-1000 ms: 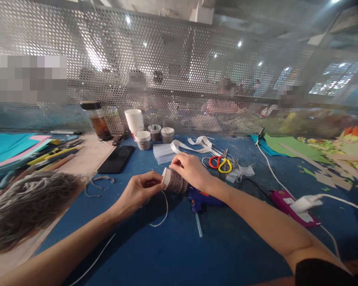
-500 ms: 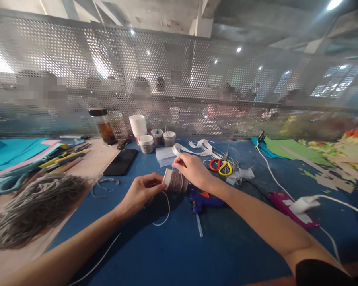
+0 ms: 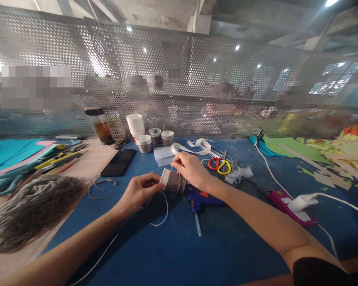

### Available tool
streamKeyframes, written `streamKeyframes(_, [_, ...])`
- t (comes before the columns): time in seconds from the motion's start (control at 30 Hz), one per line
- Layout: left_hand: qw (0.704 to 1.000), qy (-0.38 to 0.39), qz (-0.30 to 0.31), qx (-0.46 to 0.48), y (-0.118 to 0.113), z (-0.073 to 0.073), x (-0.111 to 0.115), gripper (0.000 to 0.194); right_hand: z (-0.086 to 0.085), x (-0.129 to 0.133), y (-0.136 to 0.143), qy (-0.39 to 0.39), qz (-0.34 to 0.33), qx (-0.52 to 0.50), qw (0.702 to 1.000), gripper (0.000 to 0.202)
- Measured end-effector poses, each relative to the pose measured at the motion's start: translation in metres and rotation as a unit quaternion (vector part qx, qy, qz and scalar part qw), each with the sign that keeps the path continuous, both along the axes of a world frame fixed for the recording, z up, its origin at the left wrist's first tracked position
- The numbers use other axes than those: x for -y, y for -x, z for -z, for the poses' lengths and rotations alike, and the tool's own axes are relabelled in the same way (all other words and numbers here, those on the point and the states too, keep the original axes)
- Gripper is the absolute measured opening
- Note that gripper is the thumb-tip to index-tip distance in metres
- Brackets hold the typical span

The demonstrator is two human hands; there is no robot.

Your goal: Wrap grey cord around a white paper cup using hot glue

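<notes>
A small paper cup wrapped in grey-brown yarn lies on its side between my hands. My left hand grips its white rim, thumb and fingers closed around the edge. At the top of the wrapped wall my right hand is closed in a pinch on a thin cord that rises from the yarn. A pale cord hangs in a loop below the cup's rim. Just right of the cup, partly under my right forearm, is a blue glue gun with a clear glue stick protruding from it.
Behind my hands stand stacked paper cups and several small wrapped cups. Scissors lie right of my right hand. A phone and a grey yarn bundle are at left, a purple power strip at right.
The view has shifted slightly, moving the whole scene a little to the left. Both hands keep nearly the same hold on the cup and cord.
</notes>
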State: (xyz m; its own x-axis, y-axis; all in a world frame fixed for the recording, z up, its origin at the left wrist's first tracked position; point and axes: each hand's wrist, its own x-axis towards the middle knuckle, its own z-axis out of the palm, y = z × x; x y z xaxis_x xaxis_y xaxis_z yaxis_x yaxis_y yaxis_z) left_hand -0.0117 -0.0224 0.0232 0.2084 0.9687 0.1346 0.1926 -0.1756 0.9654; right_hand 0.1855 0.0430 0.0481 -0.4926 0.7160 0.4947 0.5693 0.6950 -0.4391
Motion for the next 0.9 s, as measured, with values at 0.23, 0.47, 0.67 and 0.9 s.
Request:
streamKeyframes(0.23, [1.000, 0.004, -0.005, -0.007, -0.002, -0.004, 0.003, 0.022, 0.001, 0.000, 0.000, 0.004, 0.011, 0.013, 1.000, 0.010])
streamKeyframes(0.47, [1.000, 0.001, 0.005, -0.015, -0.001, -0.001, 0.003, 0.019, 0.002, 0.002, 0.002, -0.020, 0.008, 0.034, 0.999, 0.009])
streamKeyframes(0.67, [1.000, 0.002, 0.012, -0.002, -0.003, 0.000, 0.004, 0.019, -0.001, 0.000, 0.001, -0.024, -0.001, 0.027, 0.999, 0.018])
streamKeyframes(0.9, [0.998, -0.043, -0.040, 0.026, 0.000, -0.003, 0.003, 0.022, -0.022, 0.005, -0.011, 0.028, -0.034, 0.037, 0.998, 0.037])
